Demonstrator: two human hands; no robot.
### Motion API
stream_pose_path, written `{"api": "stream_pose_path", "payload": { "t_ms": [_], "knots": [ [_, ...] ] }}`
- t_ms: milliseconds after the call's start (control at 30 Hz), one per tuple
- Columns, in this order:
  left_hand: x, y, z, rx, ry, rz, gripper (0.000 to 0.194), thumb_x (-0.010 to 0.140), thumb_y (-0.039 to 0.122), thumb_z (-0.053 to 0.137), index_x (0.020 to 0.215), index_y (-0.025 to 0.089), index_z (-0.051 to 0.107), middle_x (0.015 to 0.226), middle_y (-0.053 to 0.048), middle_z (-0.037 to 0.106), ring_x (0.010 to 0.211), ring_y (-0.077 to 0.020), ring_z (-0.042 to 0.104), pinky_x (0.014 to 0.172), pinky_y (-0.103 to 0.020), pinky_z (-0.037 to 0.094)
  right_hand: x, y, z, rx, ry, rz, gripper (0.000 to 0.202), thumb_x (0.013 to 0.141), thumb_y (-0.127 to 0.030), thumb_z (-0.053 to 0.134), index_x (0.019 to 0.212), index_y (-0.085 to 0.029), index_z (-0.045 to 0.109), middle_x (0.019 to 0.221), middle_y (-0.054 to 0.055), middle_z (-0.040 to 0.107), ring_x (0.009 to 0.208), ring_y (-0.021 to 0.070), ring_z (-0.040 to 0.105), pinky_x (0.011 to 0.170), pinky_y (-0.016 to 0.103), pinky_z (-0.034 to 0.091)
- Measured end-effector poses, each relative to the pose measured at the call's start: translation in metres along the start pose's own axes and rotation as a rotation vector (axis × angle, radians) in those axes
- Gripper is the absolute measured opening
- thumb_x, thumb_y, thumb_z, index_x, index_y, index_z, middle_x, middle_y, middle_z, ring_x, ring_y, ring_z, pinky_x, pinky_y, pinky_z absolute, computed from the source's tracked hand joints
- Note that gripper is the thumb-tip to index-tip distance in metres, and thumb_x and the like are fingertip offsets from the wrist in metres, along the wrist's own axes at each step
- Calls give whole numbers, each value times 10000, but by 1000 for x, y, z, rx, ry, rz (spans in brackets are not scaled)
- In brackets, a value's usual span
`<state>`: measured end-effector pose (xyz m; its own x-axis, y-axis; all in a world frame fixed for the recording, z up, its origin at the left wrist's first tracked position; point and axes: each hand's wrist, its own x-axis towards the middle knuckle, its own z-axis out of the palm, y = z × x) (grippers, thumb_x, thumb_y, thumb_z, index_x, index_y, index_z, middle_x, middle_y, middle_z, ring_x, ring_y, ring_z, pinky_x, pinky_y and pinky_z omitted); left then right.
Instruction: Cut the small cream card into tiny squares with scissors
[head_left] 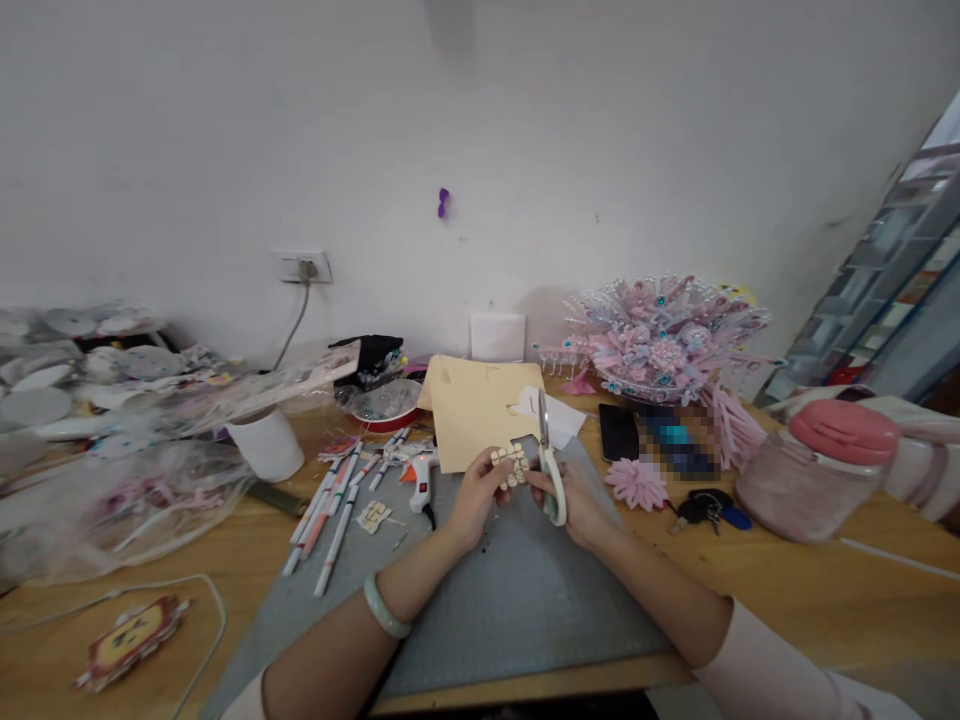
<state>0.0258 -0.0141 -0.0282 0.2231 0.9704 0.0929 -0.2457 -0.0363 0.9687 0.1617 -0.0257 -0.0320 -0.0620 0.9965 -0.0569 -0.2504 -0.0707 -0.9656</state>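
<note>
My left hand (474, 497) pinches a small cream paper cut-out (516, 462) with a scalloped edge and dark outlines. My right hand (579, 508) is wrapped round white-handled scissors (555, 485), whose metal blades point up and away from me. The scissors are right beside the cut-out; I cannot tell whether the blades touch it. Both hands are above a grey cutting mat (510, 620). Just beyond them lies a sheet of cream-yellow card (476, 400) with a piece cut from its right side. Left of my left hand is another outlined paper piece (373, 515).
Several markers (337, 535) and a white glue gun (422, 485) lie on the left. A white cup (266, 445) stands beside plastic wrapping (172, 490). On the right are a pink beaded headdress (664, 345), a phone (619, 433), keys (705, 508) and a pink-lidded jar (817, 475).
</note>
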Motion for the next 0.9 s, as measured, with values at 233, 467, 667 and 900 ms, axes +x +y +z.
{"api": "stream_pose_path", "payload": {
  "t_ms": [233,467,667,900],
  "knots": [
    [-3,0,3,0,-26,-17,354,644,477,665,659,158,511,527,45,480,451,-76,416,418,-185,307,-3,4,3,-70,-136,58,356,632,-513,682,634,-174,572,446,-43,496,394,80,426,388,205,280],
    [-1,1,0,-12,68,4,310,626,419,667,615,168,486,503,62,453,439,-71,398,409,-180,297,-6,5,1,0,-261,117,383,646,-538,642,696,-165,571,538,-27,551,474,90,496,450,208,353],
    [1,-1,-1,-33,115,4,292,621,414,648,632,176,479,498,60,474,417,-80,420,403,-188,301,-6,5,-4,33,-415,207,382,601,-478,693,743,-146,568,593,-8,583,418,67,465,388,193,294],
    [4,-2,-4,-57,129,0,265,603,382,650,639,170,496,521,48,485,439,-88,434,429,-194,320,-8,1,-4,67,-459,232,337,616,-410,685,784,-152,547,574,-27,567,378,43,395,363,181,237]
  ]
}}
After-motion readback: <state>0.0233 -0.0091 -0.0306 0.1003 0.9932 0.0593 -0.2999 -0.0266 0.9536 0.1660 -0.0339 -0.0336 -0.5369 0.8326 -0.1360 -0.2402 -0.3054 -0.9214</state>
